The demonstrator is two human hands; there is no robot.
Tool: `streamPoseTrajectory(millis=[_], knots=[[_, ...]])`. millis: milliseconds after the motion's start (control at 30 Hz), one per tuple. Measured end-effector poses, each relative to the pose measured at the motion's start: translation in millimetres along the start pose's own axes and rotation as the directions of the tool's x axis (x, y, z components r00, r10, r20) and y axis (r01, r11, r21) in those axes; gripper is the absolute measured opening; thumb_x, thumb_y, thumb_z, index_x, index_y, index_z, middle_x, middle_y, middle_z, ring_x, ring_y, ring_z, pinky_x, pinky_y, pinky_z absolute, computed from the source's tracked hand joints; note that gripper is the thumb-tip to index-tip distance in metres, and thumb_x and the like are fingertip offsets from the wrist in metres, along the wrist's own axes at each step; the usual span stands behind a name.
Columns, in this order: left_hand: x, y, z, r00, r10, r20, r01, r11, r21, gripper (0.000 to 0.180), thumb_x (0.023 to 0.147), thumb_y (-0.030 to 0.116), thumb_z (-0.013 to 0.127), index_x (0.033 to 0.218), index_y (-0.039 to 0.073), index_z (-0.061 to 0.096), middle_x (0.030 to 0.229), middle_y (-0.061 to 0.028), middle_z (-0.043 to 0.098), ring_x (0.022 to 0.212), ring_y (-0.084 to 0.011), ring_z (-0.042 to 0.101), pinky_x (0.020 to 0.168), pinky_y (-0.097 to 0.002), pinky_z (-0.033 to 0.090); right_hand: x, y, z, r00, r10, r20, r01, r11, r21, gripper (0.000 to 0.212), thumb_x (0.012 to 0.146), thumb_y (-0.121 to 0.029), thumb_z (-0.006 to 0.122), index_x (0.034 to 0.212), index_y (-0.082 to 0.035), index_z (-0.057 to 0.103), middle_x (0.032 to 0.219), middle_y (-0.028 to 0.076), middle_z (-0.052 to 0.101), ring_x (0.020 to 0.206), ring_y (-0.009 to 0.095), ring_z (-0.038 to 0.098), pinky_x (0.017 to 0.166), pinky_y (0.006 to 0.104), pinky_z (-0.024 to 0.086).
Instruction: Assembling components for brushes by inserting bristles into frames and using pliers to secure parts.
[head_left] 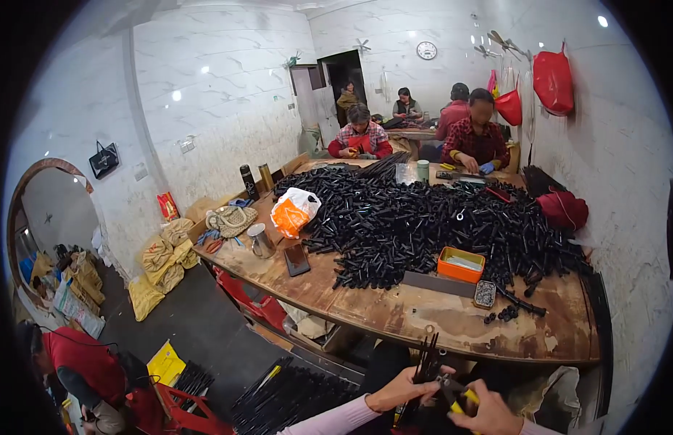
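My left hand (400, 390) is closed around a bundle of thin black rods (426, 360) that stick up past my fingers, just below the table's front edge. In my right hand (493, 415) I grip pliers with yellow handles (462, 403). Their metal head meets the rods beside my left fingertips; what sits between the jaws is too small to make out. On the wooden table (380, 308) in front of me lies a wide heap of short black tubular parts (416, 217). A small clear box of tiny metal pieces (485, 293) stands near its front edge.
An orange tray (461, 262), a phone (296, 259), a metal mug (260, 240) and a plastic bag (295, 212) are on the table. Several people work at the far side. Bundles of black rods (293, 399) lie at lower left, near a person in a red vest (86, 366).
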State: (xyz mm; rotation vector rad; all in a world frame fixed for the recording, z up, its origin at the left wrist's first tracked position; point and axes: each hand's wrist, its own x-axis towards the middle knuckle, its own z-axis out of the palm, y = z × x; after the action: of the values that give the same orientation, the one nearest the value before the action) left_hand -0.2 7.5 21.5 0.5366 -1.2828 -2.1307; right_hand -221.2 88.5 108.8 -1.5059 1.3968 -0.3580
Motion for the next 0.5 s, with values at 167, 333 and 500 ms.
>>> streamPoseTrajectory(millis=[167,333,500], knots=[[5.7,3.3,-6.7,0.997,0.048,-0.066,-0.041,0.994,0.099,0.048,0.092,0.02,0.069,0.134,0.003,0.053,0.076,0.0038,0.056,0.065,-0.0042,0.048,0.061,-0.0199,0.038,22.7,34.2,5.8,0.49,-0.832,-0.259,0.346,0.459,-0.818,0.05,0.085,-0.011,0.068,0.13,0.0,0.049,0.098,0.019,0.061,0.083,0.034,0.061,0.074,0.0394,0.052],[0.4,6.6,-8.7,0.995,0.06,0.076,-0.063,0.997,0.043,0.045,0.089,0.024,0.072,0.128,0.005,0.058,0.078,0.0065,0.055,0.063,-0.0021,0.044,0.056,-0.0182,0.033,23.6,49.8,2.3,0.851,-0.078,0.52,-0.28,0.769,0.574,0.039,0.089,-0.018,0.071,0.118,0.0,0.052,0.075,0.002,0.058,0.065,0.01,0.06,0.06,0.0214,0.044],[8.2,0.4,-8.0,0.999,0.033,-0.002,-0.032,0.992,0.119,0.041,0.094,0.022,0.065,0.13,0.006,0.057,0.074,0.0071,0.05,0.063,-0.0021,0.042,0.055,-0.0196,0.032,15.8,20.5,-2.9,0.989,-0.118,-0.092,0.111,0.991,-0.077,0.056,0.081,-0.036,0.078,0.115,0.001,0.052,0.079,0.012,0.065,0.067,0.026,0.065,0.069,0.0342,0.051]])
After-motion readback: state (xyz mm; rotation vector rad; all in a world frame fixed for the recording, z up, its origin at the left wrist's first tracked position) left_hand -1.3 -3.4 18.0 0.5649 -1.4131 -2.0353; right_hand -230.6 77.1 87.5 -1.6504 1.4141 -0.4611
